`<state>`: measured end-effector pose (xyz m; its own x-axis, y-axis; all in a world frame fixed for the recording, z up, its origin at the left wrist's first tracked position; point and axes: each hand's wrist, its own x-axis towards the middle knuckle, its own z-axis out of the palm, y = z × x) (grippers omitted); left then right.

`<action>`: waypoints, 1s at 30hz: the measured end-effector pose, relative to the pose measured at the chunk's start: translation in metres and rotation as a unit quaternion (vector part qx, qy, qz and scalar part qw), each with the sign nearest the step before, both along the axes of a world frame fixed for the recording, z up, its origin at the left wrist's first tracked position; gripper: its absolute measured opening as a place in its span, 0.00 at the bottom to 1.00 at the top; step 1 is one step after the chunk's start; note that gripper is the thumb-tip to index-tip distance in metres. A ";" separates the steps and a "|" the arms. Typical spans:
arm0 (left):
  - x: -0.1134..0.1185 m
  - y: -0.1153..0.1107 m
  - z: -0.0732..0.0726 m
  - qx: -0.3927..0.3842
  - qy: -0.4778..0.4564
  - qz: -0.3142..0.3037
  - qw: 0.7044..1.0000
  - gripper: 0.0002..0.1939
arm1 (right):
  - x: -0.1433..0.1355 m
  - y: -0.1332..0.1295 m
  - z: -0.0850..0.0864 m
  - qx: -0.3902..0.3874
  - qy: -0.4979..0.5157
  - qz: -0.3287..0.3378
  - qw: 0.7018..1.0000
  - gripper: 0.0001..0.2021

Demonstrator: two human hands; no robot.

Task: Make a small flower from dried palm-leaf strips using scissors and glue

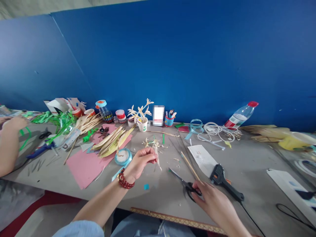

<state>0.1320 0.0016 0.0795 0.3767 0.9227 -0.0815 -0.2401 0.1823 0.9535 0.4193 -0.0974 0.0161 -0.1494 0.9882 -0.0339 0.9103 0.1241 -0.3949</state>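
Note:
Pinched between the fingertips of my left hand (145,158) is a thin pale strip (158,162), held above the grey table. A beaded red bracelet circles that wrist. My right hand (206,194) has its fingers at the black handles of the scissors (189,187), whose blades point up and left over the table. Just beyond my left hand lie small pale flower pieces (151,143). A thin tan stick (190,165) runs to the fingers of my right hand. A small blue square (146,187) lies between the hands, near the front.
A glue gun (222,181) lies right of my right hand, beside white paper (202,159). Pink paper (84,168), dried husks (111,143) and a ribbon roll (122,156) lie left. A flower cup (142,125) and bottle (240,117) stand behind. Another person's arm (10,144) shows far left.

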 end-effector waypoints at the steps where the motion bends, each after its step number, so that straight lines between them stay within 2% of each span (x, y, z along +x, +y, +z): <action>1: 0.000 0.001 0.001 0.003 -0.002 0.001 1.000 0.10 | 0.002 0.001 0.001 -0.030 0.029 -0.006 0.999 0.08; 3: -0.001 0.002 0.003 0.005 -0.015 -0.004 1.000 0.11 | 0.006 0.004 0.002 -0.108 0.119 -0.011 0.987 0.11; 4: -0.001 0.003 0.004 0.002 -0.026 -0.010 1.000 0.11 | 0.007 0.005 0.002 -0.151 0.183 -0.011 0.971 0.14; 6: 0.000 0.005 0.005 -0.013 -0.052 -0.024 0.998 0.11 | 0.006 0.007 0.003 -0.212 0.324 -0.009 0.922 0.21; 8: 0.001 0.008 0.005 -0.035 -0.077 -0.036 0.996 0.11 | 0.000 0.010 0.006 -0.221 0.428 0.001 0.876 0.26; 9: 0.001 0.010 0.004 -0.049 -0.089 -0.041 0.994 0.11 | -0.004 0.012 0.009 -0.213 0.456 0.010 0.864 0.27; 14: 0.006 0.019 -0.002 -0.114 -0.143 -0.077 0.980 0.07 | -0.026 0.033 0.017 -0.223 0.482 0.084 0.843 0.29; 20: 0.006 0.022 -0.009 -0.168 -0.184 -0.097 0.963 0.03 | -0.033 0.059 0.010 -0.267 0.489 0.148 0.817 0.31; 23: 0.006 0.021 -0.009 -0.193 -0.187 -0.098 0.958 0.04 | -0.035 0.064 0.010 -0.284 0.491 0.164 0.807 0.31; 30: 0.007 0.018 -0.009 -0.197 -0.180 -0.098 0.959 0.07 | -0.038 0.068 0.013 -0.290 0.488 0.160 0.808 0.31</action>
